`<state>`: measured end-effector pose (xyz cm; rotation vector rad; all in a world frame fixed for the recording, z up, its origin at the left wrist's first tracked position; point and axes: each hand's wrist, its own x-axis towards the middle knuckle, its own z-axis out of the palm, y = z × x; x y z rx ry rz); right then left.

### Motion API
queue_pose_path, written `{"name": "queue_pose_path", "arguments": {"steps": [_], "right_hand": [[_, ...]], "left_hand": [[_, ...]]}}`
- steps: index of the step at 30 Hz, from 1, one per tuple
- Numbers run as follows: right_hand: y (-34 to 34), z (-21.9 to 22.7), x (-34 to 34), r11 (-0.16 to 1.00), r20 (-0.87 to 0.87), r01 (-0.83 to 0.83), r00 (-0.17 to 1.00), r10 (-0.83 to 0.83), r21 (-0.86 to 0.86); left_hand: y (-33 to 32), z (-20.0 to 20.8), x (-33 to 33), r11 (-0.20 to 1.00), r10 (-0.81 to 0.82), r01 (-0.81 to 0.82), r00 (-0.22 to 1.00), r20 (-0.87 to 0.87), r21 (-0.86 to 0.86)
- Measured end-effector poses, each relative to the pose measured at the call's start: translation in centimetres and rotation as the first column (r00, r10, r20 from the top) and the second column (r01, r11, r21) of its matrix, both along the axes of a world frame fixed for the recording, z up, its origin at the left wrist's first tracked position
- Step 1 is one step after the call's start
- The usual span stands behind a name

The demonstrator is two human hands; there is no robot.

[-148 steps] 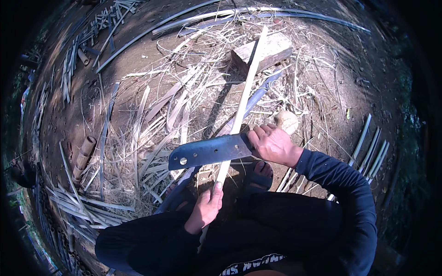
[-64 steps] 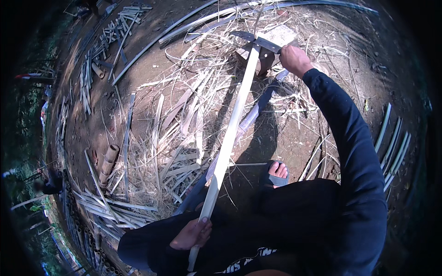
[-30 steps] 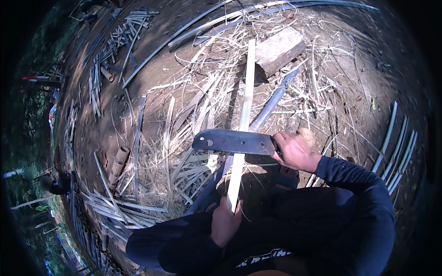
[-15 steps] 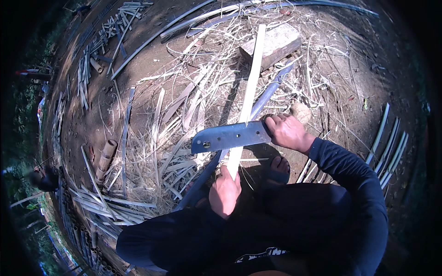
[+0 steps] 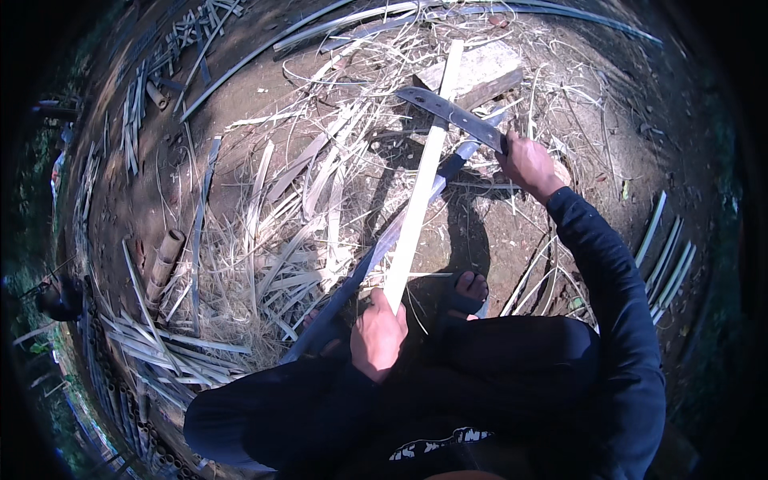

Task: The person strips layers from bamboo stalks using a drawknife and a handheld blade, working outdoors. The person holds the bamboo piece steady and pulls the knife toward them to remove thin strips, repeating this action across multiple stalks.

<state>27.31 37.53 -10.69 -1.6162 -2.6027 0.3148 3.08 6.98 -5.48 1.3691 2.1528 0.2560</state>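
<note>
My left hand (image 5: 378, 336) is closed round the near end of a long pale bamboo strip (image 5: 419, 196). The strip slants away from me, its far end over a wooden block (image 5: 490, 70). In my right hand (image 5: 528, 166) is the dark handle of a machete (image 5: 456, 114). Its broad blade points left and lies across the far part of the strip; whether it touches the strip I cannot tell. Beneath the strip a long dark pole (image 5: 352, 285) runs slantwise from beside my legs toward the block.
Thin shavings and split strips (image 5: 300, 264) litter the ground to the left. A short bamboo tube (image 5: 166, 260) lies beyond them, with a pile of slats (image 5: 172, 352) nearer me. Several green-edged strips (image 5: 670, 272) lie at right. My foot (image 5: 469, 294) is beside the pole.
My right hand has moved the machete away from me along the strip, from its near part to near the block, and the blade has turned. My left hand keeps its hold.
</note>
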Motion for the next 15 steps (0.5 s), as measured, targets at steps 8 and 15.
{"name": "queue_pose_path", "arguments": {"steps": [8, 15], "right_hand": [[-2.7, 0.2, -2.0, 0.903, 0.159, -0.419, 0.902, 0.402, 0.095], [1.7, 1.0, -2.4, 0.991, 0.059, -0.132, 0.99, 0.131, 0.001]], "left_hand": [[-0.8, 0.7, 0.0, 0.997, 0.04, -0.033, 0.995, 0.087, -0.07], [-0.5, 0.9, -0.9, 0.998, 0.017, -0.016, 0.999, 0.029, -0.06]]}}
